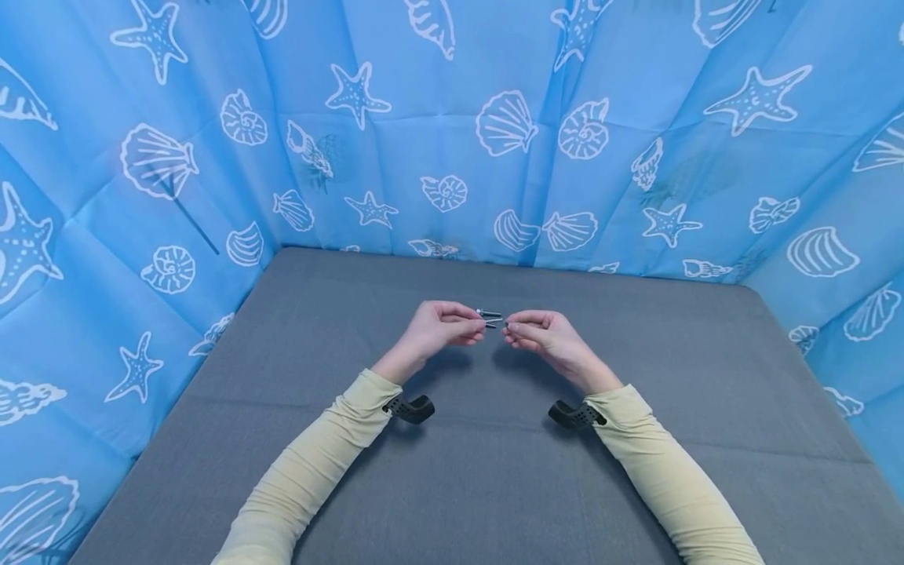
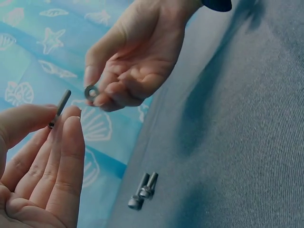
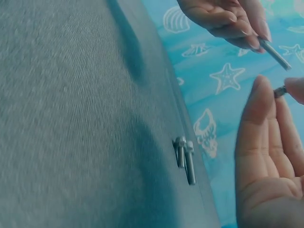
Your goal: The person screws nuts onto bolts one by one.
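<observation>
Pale yellow sleeves [image 1: 311, 467] are stretched forward over a grey tabletop [image 1: 487, 494], black wrist mounts [image 1: 417, 410] worn at the cuffs. A metal bolt [image 2: 63, 101] is pinched between thumb and fingers of the left hand [image 1: 432, 333]; a small metal ring [image 3: 280, 91], whether nut or washer not to be told, is pinched in the fingertips of the right hand [image 1: 558, 343]. The bolt's long axis is directed from the left hand toward the right, its free end left bare. The ring is held just beside that end, apart from it, its hole shown in the left wrist view; whether hole and shank are lined up cannot be told. Two more bolts [image 3: 180, 153] are seen lying side by side on the tabletop, the left hand being the nearer in the head view. No brand, label or writing can be read; the blue curtain [image 1: 452, 149] is printed with white shells and starfish.
</observation>
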`<state>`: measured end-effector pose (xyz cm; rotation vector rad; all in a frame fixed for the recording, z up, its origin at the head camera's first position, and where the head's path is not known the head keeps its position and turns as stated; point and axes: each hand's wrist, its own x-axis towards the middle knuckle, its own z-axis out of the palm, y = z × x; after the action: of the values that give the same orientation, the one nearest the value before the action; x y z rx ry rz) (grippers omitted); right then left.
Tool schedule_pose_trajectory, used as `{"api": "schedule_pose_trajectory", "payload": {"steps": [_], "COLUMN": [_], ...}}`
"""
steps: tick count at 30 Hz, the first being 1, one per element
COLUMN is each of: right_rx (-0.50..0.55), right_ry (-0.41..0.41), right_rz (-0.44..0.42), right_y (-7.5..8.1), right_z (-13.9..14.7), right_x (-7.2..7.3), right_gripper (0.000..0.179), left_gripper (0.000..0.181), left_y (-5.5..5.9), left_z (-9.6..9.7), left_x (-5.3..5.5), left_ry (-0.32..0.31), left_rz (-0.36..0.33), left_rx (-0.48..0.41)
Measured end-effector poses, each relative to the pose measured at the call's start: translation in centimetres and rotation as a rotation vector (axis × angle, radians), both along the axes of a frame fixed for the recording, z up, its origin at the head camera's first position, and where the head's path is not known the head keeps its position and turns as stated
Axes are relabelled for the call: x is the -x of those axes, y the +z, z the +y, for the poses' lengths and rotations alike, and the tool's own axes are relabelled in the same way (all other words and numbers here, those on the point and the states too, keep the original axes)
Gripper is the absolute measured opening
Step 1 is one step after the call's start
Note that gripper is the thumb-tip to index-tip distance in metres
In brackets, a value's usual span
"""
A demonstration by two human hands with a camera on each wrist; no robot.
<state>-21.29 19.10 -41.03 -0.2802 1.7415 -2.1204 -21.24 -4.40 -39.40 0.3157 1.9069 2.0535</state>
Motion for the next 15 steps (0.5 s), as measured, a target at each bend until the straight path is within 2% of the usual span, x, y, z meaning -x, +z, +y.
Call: {"api": "schedule_pose_trajectory", "payload": {"steps": [2,6,8,15], "right_rx": [0.044,0.138,0.179,0.231], "right_ry": [-0.014,-0.035,-0.036,-0.039], "right_rz": [-0.003,-0.01,-0.013,-0.004], "right_y": [0.1,0.3,0.5,0.9], "right_z": [-0.3,-0.7,-0.9,-1.3], "right_x": [0.0,-0.1,-0.1,-0.3], "right_gripper": [0.028,0.013,0.013,0.013], "left_gripper": [0.022,0.021,0.02,0.024], "left_y": [0.1,0.3,0.3,0.1], "left_z": [0.1,0.2,0.3,0.4], "left_x": [-0.1,-0.3,-0.4,-0.5], "left_ry": [0.007,0.019,0.027,0.055], "left_rz": [0.008,0.013,0.012,0.033], "left_rx": [-0.004,-0.033,-0.045,-0.066]}}
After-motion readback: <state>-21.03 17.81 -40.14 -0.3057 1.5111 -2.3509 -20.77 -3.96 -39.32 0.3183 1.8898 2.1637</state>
